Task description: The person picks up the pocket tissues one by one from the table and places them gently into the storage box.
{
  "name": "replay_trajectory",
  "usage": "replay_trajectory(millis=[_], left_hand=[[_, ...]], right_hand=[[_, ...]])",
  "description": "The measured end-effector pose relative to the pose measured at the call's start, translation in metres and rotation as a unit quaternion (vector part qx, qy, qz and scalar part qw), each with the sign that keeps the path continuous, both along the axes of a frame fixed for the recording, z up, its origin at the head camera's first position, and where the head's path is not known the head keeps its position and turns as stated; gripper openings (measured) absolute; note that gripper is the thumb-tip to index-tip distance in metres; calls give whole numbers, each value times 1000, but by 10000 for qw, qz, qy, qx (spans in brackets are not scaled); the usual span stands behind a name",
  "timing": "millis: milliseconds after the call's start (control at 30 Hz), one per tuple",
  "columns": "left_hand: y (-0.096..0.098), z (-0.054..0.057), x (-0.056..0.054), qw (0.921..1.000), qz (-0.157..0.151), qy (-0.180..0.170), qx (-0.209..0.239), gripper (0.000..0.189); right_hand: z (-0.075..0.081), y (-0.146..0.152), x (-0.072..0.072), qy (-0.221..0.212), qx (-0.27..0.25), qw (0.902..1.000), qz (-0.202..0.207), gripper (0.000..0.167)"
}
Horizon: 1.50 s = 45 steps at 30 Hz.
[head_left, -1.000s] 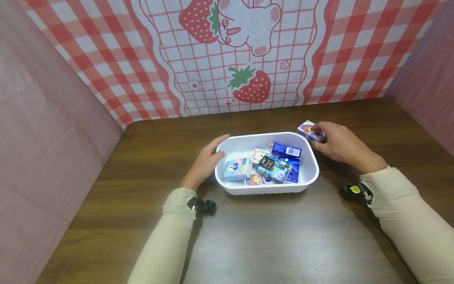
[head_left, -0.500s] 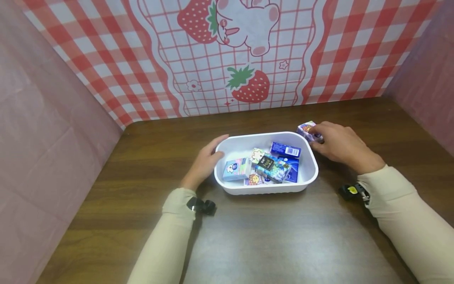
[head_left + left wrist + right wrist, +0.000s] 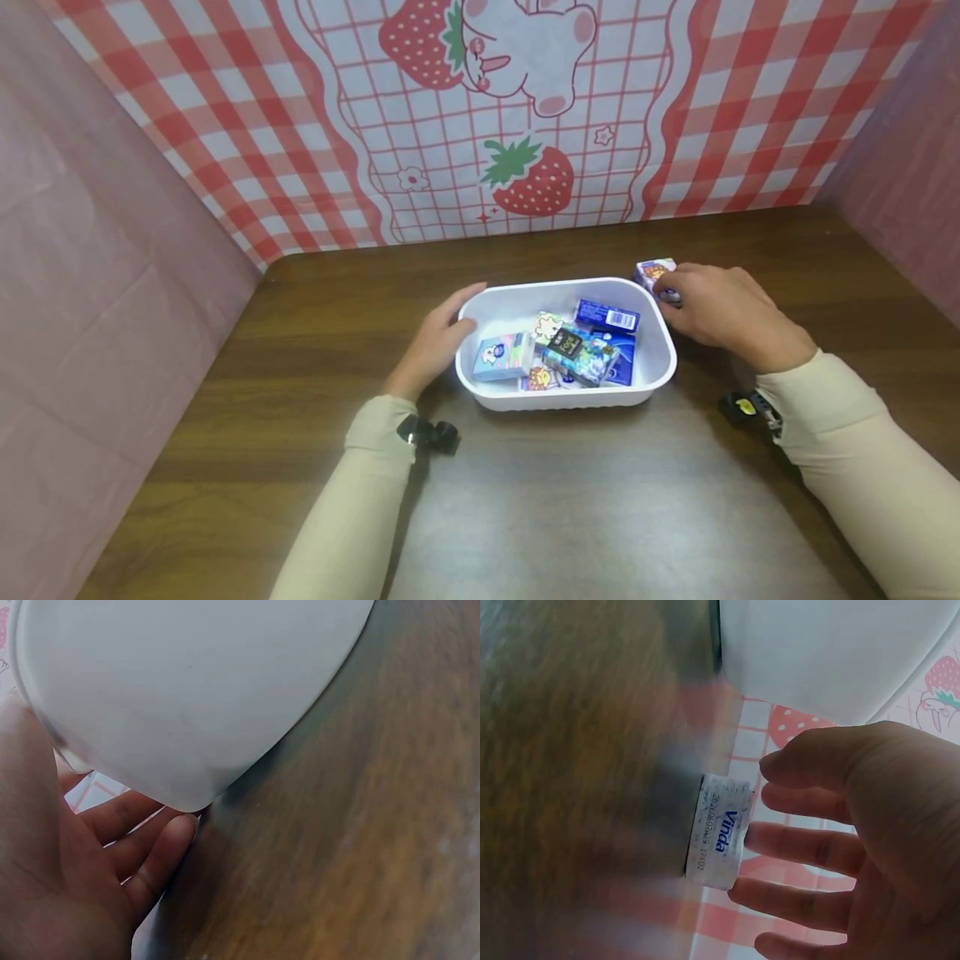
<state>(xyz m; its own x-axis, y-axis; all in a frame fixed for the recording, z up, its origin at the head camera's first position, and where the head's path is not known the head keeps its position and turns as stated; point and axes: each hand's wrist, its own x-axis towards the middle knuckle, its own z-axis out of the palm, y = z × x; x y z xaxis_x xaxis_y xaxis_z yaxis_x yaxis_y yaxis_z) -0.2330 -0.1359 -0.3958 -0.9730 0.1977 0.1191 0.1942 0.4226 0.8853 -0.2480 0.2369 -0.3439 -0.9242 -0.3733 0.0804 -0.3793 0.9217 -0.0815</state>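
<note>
In the head view a white plastic tray (image 3: 567, 401) with rounded corners stands on the table. My left hand (image 3: 433, 342) grips its left end, thumb at the rim and the other fingers along the outer wall, as the left wrist view also shows. Just beyond the tray's right back corner lies a small pocket tissue pack (image 3: 654, 272) with a purple cartoon print. My right hand (image 3: 716, 307) is over that pack. In the right wrist view fairly straight fingertips touch the pack's upper side, marked Vinda, while the thumb is apart from it.
Inside the tray lie several tissue packs: a light blue one (image 3: 501, 357) at left, a blue-green floral one (image 3: 577, 350) in the middle, and a dark blue one (image 3: 606, 317) at the back. Behind the wooden table (image 3: 585, 500) hangs a checked strawberry cloth (image 3: 480, 192).
My right hand has shifted slightly over the pack, its fingers now covering more of the right side. The pack has turned a little. The left hand and tray stay put.
</note>
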Motion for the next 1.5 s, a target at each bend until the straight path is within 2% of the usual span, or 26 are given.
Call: replay_trajectory(millis=[133,400,633,833,1100,1333,1500], left_hand=[[0,0,0,10000,33,-20,-12,51],[1,1,1,10000,4,-2,7,50],[2,2,0,10000,-12,-30,51,50],[2,3,0,10000,14,-13,10,51],[2,3,-1,10000,-25,-49,63,51],[3,5,1,9997,22,-214,82,51],[2,5,3,9998,35,-191,65,50]], right_hand=[[0,-1,1,-40,-60,10000,-16,40],[-6,2,-3,-789,-272,9965,-106,64],[-7,6,-3,-1027,-334,9941,-73,75],[-6,4,-2,-884,-385,9952,-174,66],[-4,3,0,-342,-360,9987,-117,45],[-4,2,0,-418,-218,9988,-118,48],[-4,0,0,-408,-174,9988,-190,49]])
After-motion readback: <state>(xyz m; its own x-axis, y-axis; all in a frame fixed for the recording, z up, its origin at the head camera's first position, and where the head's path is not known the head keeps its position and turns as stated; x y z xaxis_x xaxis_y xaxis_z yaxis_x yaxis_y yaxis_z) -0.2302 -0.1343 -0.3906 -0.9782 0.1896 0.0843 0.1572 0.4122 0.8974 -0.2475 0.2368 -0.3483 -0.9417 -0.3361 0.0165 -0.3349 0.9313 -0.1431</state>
